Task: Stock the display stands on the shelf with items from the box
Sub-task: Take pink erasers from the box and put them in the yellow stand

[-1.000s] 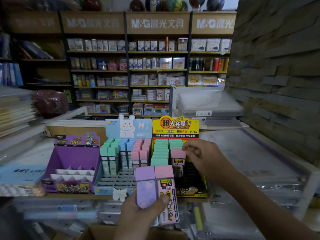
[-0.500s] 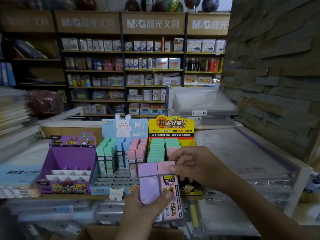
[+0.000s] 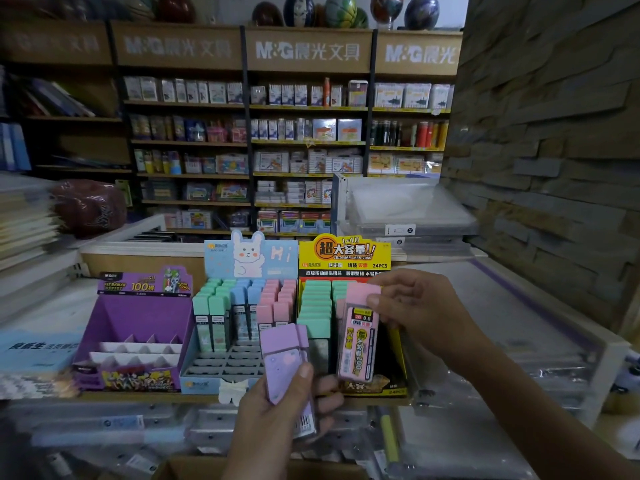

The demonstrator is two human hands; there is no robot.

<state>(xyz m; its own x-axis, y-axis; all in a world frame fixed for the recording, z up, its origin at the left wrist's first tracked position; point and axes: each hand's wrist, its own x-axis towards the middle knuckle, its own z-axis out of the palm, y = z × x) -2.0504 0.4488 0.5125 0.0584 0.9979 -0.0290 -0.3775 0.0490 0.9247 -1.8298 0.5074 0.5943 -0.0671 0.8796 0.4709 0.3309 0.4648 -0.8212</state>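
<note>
Head view: the right hand (image 3: 424, 311) has taken the pink, flat plastic lead-refill case (image 3: 358, 341) out of the left hand (image 3: 273, 419), where half a second ago it lay side by side with the lilac plastic case (image 3: 285, 365). Right grip: thumb and fingers clamped on the pink cap, with the case hanging upright, clear of the left hand and directly in front of the yellow cardboard display stand (image 3: 344, 252) on the wooden shelf (image 3: 145, 397). Left grip: fingers and thumb clamped round the lilac case, held low, just before the blue cardboard stand with the rabbit header (image 3: 249, 256). Yellow stand: green-capped cases (image 3: 315, 306) fill its left rows; its right side looks only part filled. Judgement: one transfer is in hand, and the pink case needs lowering into a free slot on the right. The lilac case waits its turn. The brown cardboard box (image 3: 194, 470) sits at the lower frame edge, its contents hidden.
</note>
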